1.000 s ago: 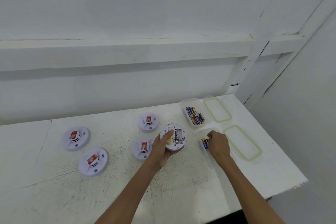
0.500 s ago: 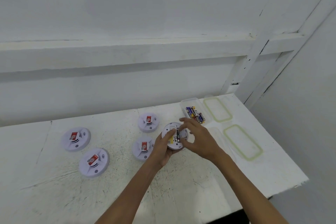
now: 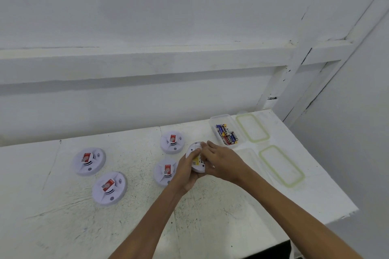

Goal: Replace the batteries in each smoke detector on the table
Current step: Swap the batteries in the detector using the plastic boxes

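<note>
A white round smoke detector (image 3: 194, 153) is held back side up in my left hand (image 3: 186, 171), just above the table. My right hand (image 3: 223, 161) lies across its back, fingers pressed onto the battery bay; the battery it carried is hidden under the fingers. Several other detectors lie face up with red labels: one behind the held one (image 3: 172, 142), one just left of my left hand (image 3: 165, 172), and two at the far left (image 3: 88, 161) (image 3: 109, 188). A clear tub of batteries (image 3: 227, 132) stands at the back right.
A second clear tub (image 3: 249, 154) sits right of my right hand. Two clear lids with green seals (image 3: 252, 127) (image 3: 281, 165) lie along the table's right side. The white table (image 3: 63, 216) ends near the right and front edges. A white wall stands behind.
My right hand left the near tub with a battery, came over the held detector, and now covers its back. My left hand has kept hold of the detector.
</note>
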Demonstrator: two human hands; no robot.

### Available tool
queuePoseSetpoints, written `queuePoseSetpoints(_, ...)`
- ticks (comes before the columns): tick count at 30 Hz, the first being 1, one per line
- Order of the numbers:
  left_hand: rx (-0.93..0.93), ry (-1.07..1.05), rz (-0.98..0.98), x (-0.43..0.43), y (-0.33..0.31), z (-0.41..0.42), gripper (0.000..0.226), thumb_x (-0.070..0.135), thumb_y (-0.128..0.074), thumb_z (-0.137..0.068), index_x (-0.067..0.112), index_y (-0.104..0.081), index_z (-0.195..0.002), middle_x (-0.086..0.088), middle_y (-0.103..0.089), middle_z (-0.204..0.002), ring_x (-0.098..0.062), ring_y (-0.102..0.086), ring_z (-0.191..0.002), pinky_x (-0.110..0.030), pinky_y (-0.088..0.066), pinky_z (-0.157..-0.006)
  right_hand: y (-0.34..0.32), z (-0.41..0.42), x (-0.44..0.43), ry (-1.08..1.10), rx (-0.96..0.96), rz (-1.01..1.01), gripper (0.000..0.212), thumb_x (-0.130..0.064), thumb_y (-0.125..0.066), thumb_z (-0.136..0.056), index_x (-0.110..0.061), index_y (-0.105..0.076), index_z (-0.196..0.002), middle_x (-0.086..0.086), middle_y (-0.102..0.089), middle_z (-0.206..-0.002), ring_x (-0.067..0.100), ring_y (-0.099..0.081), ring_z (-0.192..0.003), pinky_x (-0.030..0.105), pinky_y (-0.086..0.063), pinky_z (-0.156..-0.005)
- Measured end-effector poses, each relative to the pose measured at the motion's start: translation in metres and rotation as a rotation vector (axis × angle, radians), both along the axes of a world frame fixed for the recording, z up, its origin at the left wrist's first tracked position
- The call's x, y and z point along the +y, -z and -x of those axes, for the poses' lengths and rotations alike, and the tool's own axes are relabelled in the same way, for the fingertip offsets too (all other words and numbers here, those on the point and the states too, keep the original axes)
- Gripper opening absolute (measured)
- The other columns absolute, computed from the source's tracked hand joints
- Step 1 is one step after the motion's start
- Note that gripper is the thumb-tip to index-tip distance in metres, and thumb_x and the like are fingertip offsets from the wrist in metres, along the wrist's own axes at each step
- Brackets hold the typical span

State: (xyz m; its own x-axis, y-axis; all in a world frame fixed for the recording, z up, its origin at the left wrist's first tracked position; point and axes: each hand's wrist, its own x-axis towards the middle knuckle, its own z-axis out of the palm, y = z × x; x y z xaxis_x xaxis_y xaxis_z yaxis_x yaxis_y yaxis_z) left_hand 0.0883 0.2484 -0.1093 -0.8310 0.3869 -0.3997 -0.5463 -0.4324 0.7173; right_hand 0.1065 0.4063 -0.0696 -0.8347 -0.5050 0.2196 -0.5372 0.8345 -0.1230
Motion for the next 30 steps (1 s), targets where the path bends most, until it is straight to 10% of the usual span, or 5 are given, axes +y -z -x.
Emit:
queuePoseSetpoints(15, -0.123, -0.028, -0.132, -0.006, 0.007, 0.001, 0.034, 0.023, -0.061, -0.097, 0.011, -0.063, -0.129, -0.017, -0.075, -0.114, -0.032, -0.071, -0.106, -0.046, -0.064, -0.078, 0.012, -0.008, 0.017, -0.061, -0.053, 0.182, 0.03, -0.029, -0.052, -0.103, -0.02, -0.062, -0.13, -0.005, -0.051, -0.15, 0.017, -0.032, -0.148, 0.029, -0.044, -0.106)
queuePoseSetpoints(30, -0.115, 0.04, -0.095, 0.0, 0.003, -0.005, 0.043, 0.021, -0.062, -0.099, 0.005, -0.057, -0.138, -0.023, -0.069, -0.127, -0.042, -0.067, -0.117, -0.054, -0.061, -0.086, 0.013, -0.02, 0.013, 0.513, 0.076, 0.948, 0.017, -0.018, -0.054, -0.102, -0.012, -0.065, -0.114, -0.008, -0.074, -0.093, 0.007, -0.071, -0.083, 0.02, -0.058, -0.073)
